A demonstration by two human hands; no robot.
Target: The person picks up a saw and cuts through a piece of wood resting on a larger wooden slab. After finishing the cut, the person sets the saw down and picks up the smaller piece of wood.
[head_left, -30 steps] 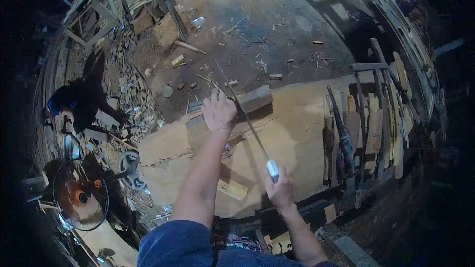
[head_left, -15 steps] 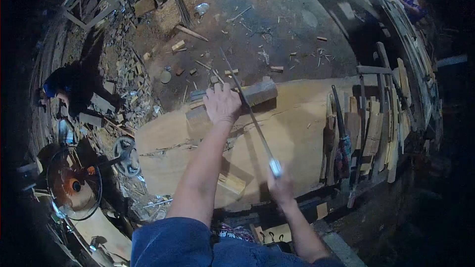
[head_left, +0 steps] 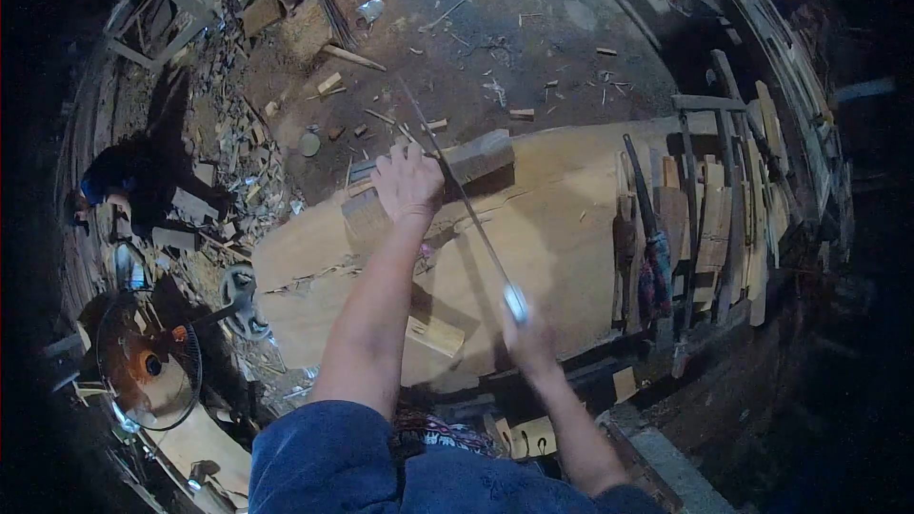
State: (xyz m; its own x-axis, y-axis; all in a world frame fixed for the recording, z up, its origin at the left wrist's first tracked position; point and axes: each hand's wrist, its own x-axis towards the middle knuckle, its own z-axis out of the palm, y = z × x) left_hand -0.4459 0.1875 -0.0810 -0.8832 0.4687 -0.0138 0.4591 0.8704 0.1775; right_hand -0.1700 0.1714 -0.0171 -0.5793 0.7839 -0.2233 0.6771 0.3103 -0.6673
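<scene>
My left hand (head_left: 409,181) is closed over pieces of wood on the bench, pressing them down. Under it and out to its right runs a dark wooden block (head_left: 481,160). My right hand (head_left: 529,341), slightly blurred, grips the pale, glaring handle of what looks like a handsaw (head_left: 473,219), seen nearly edge-on. Its long thin blade slants up and left across the wood, just right of my left hand. Whether the teeth are in the wood cannot be made out. A short light wood offcut (head_left: 436,335) lies on the bench (head_left: 562,228) between my forearms.
Several wooden strips and hand tools, including a frame saw (head_left: 709,103), stand along the bench's right end. A fan (head_left: 149,362) stands at lower left. Another person (head_left: 119,176) is low at the left among scraps. Offcuts (head_left: 329,83) litter the floor beyond the bench.
The whole scene has shifted a little up and left in view. Both hands keep their grips, and the saw has hardly moved relative to the wood.
</scene>
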